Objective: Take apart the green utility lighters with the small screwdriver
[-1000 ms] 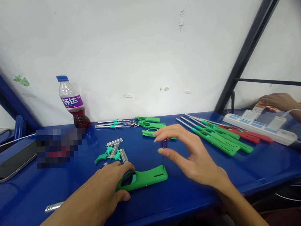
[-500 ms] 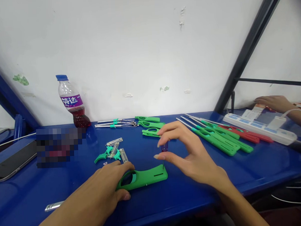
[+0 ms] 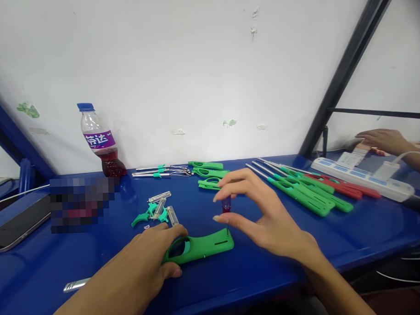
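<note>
My left hand [image 3: 147,254] is closed on the trigger end of a green lighter body [image 3: 208,247], which lies on the blue table [image 3: 262,284]. A metal tube sticks out to the left beneath that wrist. My right hand [image 3: 263,210] pinches a small screwdriver [image 3: 226,205] with a dark, see-through handle. The screwdriver stands upright, its tip at the right end of the green body. Clear tanks [image 3: 172,216] and turquoise triggers [image 3: 141,219] lie just beyond my left hand.
Green shell parts [image 3: 206,165] and wired metal rods [image 3: 150,175] lie along the wall. Green lighters [image 3: 301,195] and red ones [image 3: 349,187] lie at right beside a power strip [image 3: 362,177]. A bottle [image 3: 99,140] and a phone [image 3: 19,224] are at left. Another person's hand [image 3: 384,137] shows far right.
The fingers of my right hand have shifted slightly left around the screwdriver handle, and more of the handle shows. My left hand and the green body have stayed in place.
</note>
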Tool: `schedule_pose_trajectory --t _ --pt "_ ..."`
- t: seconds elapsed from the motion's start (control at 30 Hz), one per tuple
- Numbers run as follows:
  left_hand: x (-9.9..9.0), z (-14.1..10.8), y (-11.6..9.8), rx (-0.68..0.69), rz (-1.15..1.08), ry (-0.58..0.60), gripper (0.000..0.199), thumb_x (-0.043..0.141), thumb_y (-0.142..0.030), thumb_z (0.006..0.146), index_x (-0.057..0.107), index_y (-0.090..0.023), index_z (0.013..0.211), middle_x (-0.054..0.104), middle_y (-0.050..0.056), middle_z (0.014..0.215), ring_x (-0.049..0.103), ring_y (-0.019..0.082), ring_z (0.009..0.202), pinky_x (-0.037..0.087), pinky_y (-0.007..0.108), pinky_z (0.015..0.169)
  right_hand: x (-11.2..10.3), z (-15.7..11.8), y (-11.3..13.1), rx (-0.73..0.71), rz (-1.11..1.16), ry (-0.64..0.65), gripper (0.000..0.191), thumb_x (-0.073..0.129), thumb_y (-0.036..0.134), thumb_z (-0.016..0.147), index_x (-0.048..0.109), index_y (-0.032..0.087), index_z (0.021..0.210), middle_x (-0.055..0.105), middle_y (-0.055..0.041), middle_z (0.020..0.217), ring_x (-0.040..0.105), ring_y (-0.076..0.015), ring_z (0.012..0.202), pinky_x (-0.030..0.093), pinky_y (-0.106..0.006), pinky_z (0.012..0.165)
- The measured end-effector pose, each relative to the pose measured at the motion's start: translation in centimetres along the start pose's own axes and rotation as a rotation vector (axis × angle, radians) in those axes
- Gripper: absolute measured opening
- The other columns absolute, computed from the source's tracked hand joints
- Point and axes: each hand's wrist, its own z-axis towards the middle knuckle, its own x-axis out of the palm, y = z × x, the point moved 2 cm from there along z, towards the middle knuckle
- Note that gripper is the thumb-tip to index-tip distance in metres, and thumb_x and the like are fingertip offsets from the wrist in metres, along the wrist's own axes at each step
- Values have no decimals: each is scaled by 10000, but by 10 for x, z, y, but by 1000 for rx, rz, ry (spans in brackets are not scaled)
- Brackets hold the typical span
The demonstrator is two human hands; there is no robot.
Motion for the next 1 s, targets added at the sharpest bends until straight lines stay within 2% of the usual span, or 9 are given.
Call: schedule_pose_trajectory --t 0.1,0.3,0.4,0.5,0.57,0.7,0.8,0.9,1.0 --pt "-1 -1 -2 4 4 -11 554 665 -191 782 703 -328 1317 715 31 1047 679 293 980 481 385 878 0 0 -1 -22 -4 -11 212 751 163 1007 702 284 1174 701 -21 1170 666 -199 1147 559 -344 993" --pt "-1 0 -2 1 10 -18 565 675 -176 765 712 -324 1309 702 44 1008 685 292 970 495 395 913 1 -1 2 5 -1 83 430 591 120 1081 590 303 1470 709 -36 1407 667 -209 1246 533 -408 1107" --pt "-2 0 -3 3 11 -13 575 669 -187 762 709 -331 1318 694 41 987 681 289 945 499 401 912 1 0 3 -7 -8 62 345 701 183 1039 650 308 1357 709 -48 1375 666 -241 1269 538 -439 1106" --pt "-2 0 -2 1 14 -13 569 661 -194 768 709 -338 1316 690 38 985 679 285 930 499 403 902 1 0 2 -45 -27 27 258 777 204 995 693 295 1221 714 -46 1269 681 -237 1222 573 -405 1038" --pt "0 0 -1 1 17 -17 580 668 -192 772 704 -335 1333 697 42 1006 681 289 949 495 401 907 2 0 2 -73 -32 43 263 705 161 1035 685 299 1257 737 -40 1247 682 -229 1225 574 -404 1042" --pt "3 2 3 23 -4 -27 610 683 -187 782 688 -332 1375 709 48 1067 680 296 1011 485 401 928 2 -1 3 -58 -18 128 435 581 116 1082 578 311 1471 729 -45 1382 679 -229 1265 543 -451 1120" --pt "4 3 5 31 -23 -24 597 690 -202 803 681 -332 1385 710 53 1105 676 303 1042 477 415 943 2 -1 4 -53 -9 122 398 618 133 1068 606 303 1428 728 -47 1360 661 -237 1287 541 -453 1120" --pt "4 4 5 21 -27 24 602 713 -206 790 684 -338 1377 716 52 1120 681 309 1044 481 420 932 2 -1 3 -64 44 92 326 737 173 1019 652 289 1311 754 -31 1239 696 -219 1173 585 -397 1021" --pt "3 4 6 23 -28 -7 594 706 -187 780 698 -339 1354 721 46 1093 689 307 1034 489 411 920 4 -1 2 -61 75 90 293 747 171 1018 662 284 1274 774 -3 1146 732 -172 980 608 -337 904"
